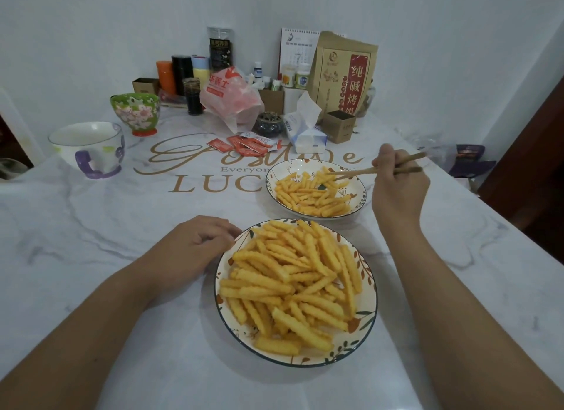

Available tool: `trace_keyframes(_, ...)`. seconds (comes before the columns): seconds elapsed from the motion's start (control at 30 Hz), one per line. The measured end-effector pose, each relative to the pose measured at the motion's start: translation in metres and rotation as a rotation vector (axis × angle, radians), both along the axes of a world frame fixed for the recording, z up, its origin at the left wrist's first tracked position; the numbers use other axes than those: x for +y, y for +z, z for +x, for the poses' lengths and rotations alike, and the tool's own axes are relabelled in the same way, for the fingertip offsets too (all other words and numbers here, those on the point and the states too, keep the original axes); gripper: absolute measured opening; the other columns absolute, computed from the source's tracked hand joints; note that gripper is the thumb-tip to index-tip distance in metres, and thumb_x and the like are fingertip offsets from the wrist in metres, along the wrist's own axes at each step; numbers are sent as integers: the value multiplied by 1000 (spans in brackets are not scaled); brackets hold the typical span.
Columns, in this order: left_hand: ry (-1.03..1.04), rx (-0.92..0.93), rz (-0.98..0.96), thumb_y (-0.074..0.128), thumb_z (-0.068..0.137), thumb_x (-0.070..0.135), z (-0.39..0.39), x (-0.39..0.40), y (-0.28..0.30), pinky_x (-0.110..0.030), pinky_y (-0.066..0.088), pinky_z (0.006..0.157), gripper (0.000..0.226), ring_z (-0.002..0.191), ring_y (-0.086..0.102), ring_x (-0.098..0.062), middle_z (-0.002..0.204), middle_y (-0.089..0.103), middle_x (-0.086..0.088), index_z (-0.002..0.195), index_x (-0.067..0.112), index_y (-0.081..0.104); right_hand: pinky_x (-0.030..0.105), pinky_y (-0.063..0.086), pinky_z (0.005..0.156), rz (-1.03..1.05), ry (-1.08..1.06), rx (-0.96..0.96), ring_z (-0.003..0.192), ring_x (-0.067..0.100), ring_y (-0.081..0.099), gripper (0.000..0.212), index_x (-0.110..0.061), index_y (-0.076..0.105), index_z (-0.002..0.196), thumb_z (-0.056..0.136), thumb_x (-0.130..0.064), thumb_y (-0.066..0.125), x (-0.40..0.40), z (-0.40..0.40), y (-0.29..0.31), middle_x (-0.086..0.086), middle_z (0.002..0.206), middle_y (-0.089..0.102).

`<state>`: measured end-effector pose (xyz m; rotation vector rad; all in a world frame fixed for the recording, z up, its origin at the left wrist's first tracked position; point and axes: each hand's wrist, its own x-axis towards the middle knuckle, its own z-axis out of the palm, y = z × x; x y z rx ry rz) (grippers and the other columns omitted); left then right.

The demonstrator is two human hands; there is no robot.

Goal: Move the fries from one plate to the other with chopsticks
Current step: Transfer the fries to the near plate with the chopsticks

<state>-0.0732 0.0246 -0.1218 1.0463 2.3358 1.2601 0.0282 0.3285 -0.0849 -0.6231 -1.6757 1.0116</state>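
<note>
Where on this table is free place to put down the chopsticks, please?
Bare table lies left of the near plate, between the left hand and the mug. Crowded: the far edge, from the flowered bowl to the paper bag.

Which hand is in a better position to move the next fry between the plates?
The right hand: it holds the chopsticks, whose tips are over the far plate. The left hand holds nothing and rests beside the near plate.

Marble-patterned table (91, 241) against pale walls (122, 18); perhaps dark wooden door (537, 153) right.
</note>
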Motion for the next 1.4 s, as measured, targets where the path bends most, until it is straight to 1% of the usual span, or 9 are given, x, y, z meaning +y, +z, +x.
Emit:
trace_keyframes(0.23, 18, -30, 16, 60, 103, 21, -1, -1, -2, -1, 38, 84, 34, 114, 52, 22, 109, 67, 39, 93, 42, 84, 8, 40, 62, 58, 32, -64, 67, -11, 60, 42, 3, 67, 88, 109, -28, 47, -4, -11, -9, -14, 74, 64)
trace_keyframes(0.4, 21, -42, 7, 59, 103, 21, -1, -1, -2, -8, 38, 87, 36, 114, 51, 23, 109, 67, 40, 94, 48, 82, 33, 49, 68, -160, -72, 73, 67, 13, 61, 39, -15, 69, 73, 102, -29, 46, 8, -4, -2, -4, 66, 63)
trace_keyframes(0.47, 8, -39, 0, 59, 103, 19, 0, -1, -1, -4, 39, 83, 39, 113, 51, 23, 108, 66, 41, 92, 50, 82, 33, 45, 56, -303, -47, 188, 57, 14, 54, 38, -15, 66, 66, 97, -27, 48, 15, 3, 5, -4, 57, 58)
trace_keyframes(0.53, 17, -41, -1, 59, 102, 20, -1, -1, -1, -1, 39, 81, 38, 113, 52, 22, 111, 68, 34, 90, 48, 83, 25, 31, 44, -471, 35, 334, 45, 12, 40, 37, -12, 61, 63, 97, -18, 49, 20, 13, 14, -4, 49, 46)
trace_keyframes(0.63, 23, -36, -11, 60, 102, 21, -2, -1, -2, -2, 38, 83, 39, 114, 52, 22, 117, 67, 30, 88, 49, 82, 24, 21, 43, -622, 344, 393, 44, 13, 28, 39, -10, 58, 65, 102, -15, 47, 21, 28, 23, 1, 52, 40)
trace_keyframes(0.77, 36, -49, 4, 61, 102, 19, -1, 0, -2, 4, 37, 81, 32, 113, 53, 21, 121, 68, 23, 93, 40, 83, 22, 23, 39, -595, 776, 185, 39, 12, 24, 45, -10, 58, 67, 107, -20, 41, 6, 36, 26, 2, 50, 36)
trace_keyframes(0.97, 41, -40, -32, 60, 102, 23, -1, -1, 0, 0, 37, 82, 30, 111, 51, 24, 119, 65, 28, 93, 45, 80, 21, 25, 40, -472, 967, 10, 38, 13, 25, 52, -10, 65, 62, 107, -14, 37, -15, 34, 28, 4, 49, 36)
trace_keyframes(1.27, 45, -63, -18, 60, 103, 23, 0, -1, -1, -7, 37, 86, 31, 111, 52, 23, 118, 64, 29, 95, 44, 83, 23, 26, 42, -629, 663, 279, 43, 12, 29, 48, -13, 64, 66, 108, -26, 45, 1, 35, 29, 1, 53, 41)
trace_keyframes(1.4, 35, -40, -26, 60, 102, 24, -2, -1, -3, -8, 37, 88, 32, 114, 52, 22, 120, 65, 28, 94, 46, 82, 26, 35, 44, -388, 314, 183, 46, 15, 44, 41, -11, 68, 73, 107, -24, 49, 6, 29, 20, 2, 55, 51)
